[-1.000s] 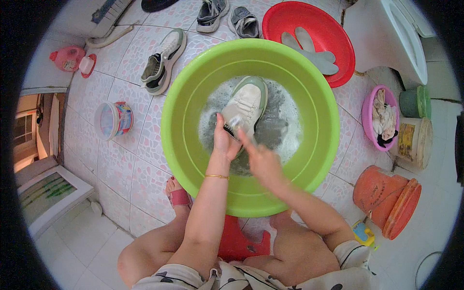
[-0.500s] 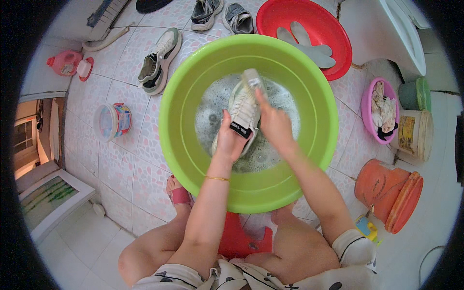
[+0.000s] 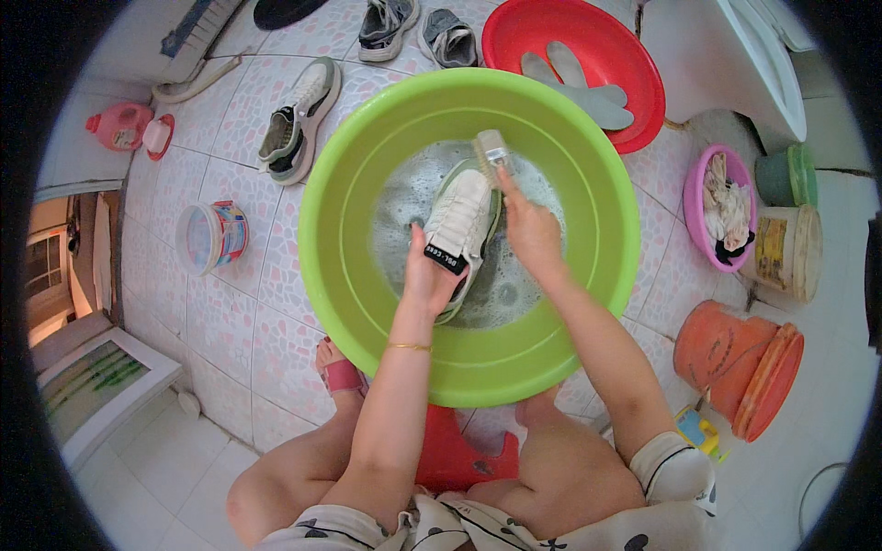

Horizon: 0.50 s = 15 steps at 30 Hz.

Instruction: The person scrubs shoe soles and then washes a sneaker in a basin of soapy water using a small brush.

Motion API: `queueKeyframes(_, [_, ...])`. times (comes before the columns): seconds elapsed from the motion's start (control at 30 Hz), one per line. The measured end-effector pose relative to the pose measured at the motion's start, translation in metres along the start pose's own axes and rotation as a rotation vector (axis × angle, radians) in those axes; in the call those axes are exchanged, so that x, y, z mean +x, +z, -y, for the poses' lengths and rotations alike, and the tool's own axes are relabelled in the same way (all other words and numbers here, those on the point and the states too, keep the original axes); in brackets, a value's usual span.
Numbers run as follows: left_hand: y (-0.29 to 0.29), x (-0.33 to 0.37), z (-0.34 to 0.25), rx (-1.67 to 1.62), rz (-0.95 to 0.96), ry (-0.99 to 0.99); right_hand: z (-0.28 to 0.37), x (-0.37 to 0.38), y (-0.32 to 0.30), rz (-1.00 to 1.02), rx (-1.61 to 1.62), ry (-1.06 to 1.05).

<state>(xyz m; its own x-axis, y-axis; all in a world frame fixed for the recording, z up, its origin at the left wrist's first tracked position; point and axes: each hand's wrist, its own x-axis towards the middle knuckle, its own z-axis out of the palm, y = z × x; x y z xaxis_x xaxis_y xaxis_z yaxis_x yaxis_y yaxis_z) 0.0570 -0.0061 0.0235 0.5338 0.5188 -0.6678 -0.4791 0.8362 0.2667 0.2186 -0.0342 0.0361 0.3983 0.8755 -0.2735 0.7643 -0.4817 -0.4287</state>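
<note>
A white sneaker with grey-green edges and a black tag is tilted over soapy water in a large green basin. My left hand grips it near the ankle opening, thumb beside the tag. In my right hand is a scrubbing brush with a pale block and bristles. The brush is at the toe's right edge; its bristles point toward the shoe. Foam floats on the grey water around the sneaker.
Another sneaker lies left of the basin, two grey shoes beyond it. Insoles rest in a red basin. Right: a pink basin of cloths and an orange bucket. Left: a clear tub and a pink jug.
The brush has shifted slightly right, off the shoe's upper to its toe edge, and the right hand has turned a little. The left hand keeps its hold, with more of the shoe's upper exposed.
</note>
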Motion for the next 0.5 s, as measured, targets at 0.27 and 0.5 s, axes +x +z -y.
queueKeyframes(0.27, [-0.037,0.015,0.012,0.573,-0.02,0.239,-0.035,0.009,0.033,-0.045,0.224,0.084])
queueKeyframes(0.5, [-0.053,0.04,0.018,1.024,-0.259,0.477,-0.051,-0.009,0.07,0.091,-0.201,0.119])
